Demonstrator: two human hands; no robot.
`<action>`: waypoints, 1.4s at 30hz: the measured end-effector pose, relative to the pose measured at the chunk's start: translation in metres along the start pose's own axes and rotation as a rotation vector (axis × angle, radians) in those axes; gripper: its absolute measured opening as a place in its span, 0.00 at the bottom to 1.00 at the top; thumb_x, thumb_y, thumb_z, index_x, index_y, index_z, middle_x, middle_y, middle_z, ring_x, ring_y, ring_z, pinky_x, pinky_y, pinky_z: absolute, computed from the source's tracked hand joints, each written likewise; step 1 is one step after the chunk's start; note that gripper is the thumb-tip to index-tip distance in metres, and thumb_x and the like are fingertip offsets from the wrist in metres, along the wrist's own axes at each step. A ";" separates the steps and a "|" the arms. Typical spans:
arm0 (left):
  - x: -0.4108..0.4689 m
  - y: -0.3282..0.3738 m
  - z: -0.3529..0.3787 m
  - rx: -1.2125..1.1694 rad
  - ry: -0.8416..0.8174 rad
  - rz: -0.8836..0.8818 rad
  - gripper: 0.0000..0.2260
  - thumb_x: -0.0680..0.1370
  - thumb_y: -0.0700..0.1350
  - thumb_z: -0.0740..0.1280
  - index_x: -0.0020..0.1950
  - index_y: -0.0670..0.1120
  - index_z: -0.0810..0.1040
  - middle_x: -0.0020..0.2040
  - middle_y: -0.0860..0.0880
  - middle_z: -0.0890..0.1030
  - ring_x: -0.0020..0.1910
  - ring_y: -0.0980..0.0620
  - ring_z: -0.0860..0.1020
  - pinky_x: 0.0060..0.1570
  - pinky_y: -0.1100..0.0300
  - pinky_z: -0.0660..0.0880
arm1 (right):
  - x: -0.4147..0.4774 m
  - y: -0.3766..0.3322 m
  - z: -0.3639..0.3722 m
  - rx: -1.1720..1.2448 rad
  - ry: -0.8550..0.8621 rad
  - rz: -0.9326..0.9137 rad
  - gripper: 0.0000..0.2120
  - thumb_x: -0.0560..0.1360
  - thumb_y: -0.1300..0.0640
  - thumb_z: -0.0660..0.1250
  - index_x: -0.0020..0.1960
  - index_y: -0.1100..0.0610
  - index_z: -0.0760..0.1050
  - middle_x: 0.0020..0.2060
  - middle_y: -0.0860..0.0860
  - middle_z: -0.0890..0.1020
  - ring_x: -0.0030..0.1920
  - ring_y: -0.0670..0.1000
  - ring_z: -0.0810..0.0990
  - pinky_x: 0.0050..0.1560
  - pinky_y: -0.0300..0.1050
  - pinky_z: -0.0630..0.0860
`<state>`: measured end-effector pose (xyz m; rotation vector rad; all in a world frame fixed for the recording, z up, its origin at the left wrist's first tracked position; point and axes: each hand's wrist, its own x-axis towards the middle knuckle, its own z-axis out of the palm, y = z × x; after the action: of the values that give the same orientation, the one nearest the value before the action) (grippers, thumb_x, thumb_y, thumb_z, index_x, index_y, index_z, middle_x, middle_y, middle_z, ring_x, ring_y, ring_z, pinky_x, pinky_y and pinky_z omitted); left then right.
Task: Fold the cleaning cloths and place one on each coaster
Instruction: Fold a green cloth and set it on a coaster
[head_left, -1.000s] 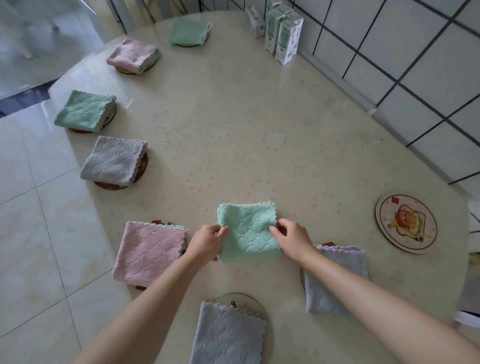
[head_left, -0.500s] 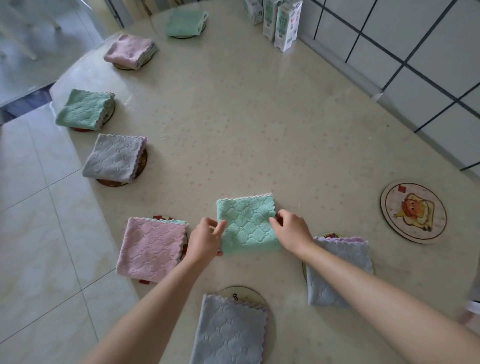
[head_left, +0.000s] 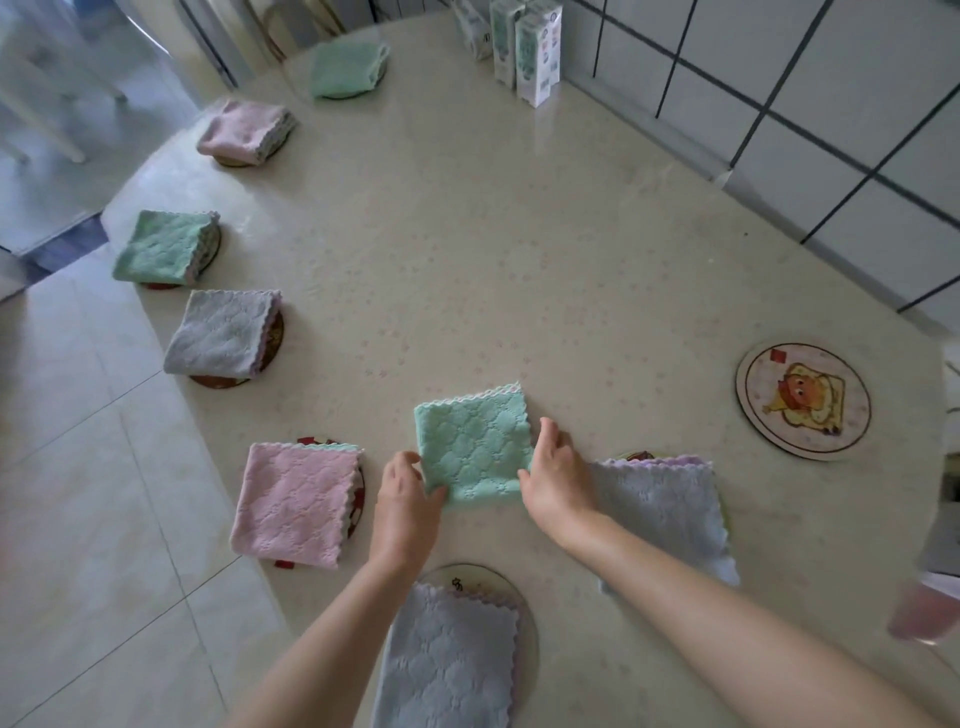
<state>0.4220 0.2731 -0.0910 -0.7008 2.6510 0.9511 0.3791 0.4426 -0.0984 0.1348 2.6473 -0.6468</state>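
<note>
A folded green cloth (head_left: 474, 446) lies flat on the beige table (head_left: 519, 249). My left hand (head_left: 408, 493) pinches its lower left corner and my right hand (head_left: 553, 470) grips its right edge. One round coaster with a cartoon toast picture (head_left: 802, 399) sits bare at the right. Folded cloths rest on the other coasters: pink (head_left: 293, 506), grey (head_left: 223, 335), green (head_left: 163, 247), pink (head_left: 244, 130), green (head_left: 345, 67), pale blue (head_left: 449, 654) and pale blue (head_left: 665, 512).
Several milk cartons (head_left: 524, 47) stand at the far edge against a white tiled wall (head_left: 831, 130). The table edge curves along the left above a tiled floor (head_left: 78, 493). A blurred pink object (head_left: 922, 616) shows at the right edge.
Both hands stay on the green cloth. The left hand has shifted down to the lower left corner. The camera view has tilted slightly.
</note>
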 end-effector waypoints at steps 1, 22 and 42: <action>0.001 0.003 0.001 0.019 -0.001 -0.013 0.18 0.75 0.42 0.69 0.62 0.43 0.69 0.56 0.46 0.74 0.49 0.49 0.73 0.51 0.56 0.71 | -0.002 -0.001 0.001 -0.003 0.015 0.015 0.23 0.75 0.63 0.64 0.65 0.58 0.57 0.56 0.59 0.73 0.51 0.61 0.76 0.48 0.54 0.76; -0.009 0.011 -0.017 -0.872 -0.474 -0.468 0.10 0.75 0.39 0.68 0.56 0.42 0.76 0.48 0.43 0.80 0.42 0.49 0.77 0.36 0.58 0.73 | -0.046 -0.003 -0.023 1.049 -0.103 0.564 0.08 0.71 0.65 0.69 0.40 0.57 0.70 0.40 0.55 0.78 0.40 0.54 0.79 0.39 0.47 0.78; -0.013 0.228 0.060 -0.936 -0.565 -0.145 0.13 0.76 0.34 0.66 0.60 0.38 0.74 0.51 0.39 0.80 0.47 0.41 0.80 0.49 0.47 0.79 | -0.049 0.161 -0.178 1.067 0.170 0.340 0.21 0.68 0.64 0.71 0.57 0.51 0.70 0.50 0.50 0.79 0.46 0.49 0.77 0.39 0.41 0.71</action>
<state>0.3203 0.4701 -0.0103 -0.6290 1.5678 1.9939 0.3882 0.6681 -0.0021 0.9290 2.0364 -1.8780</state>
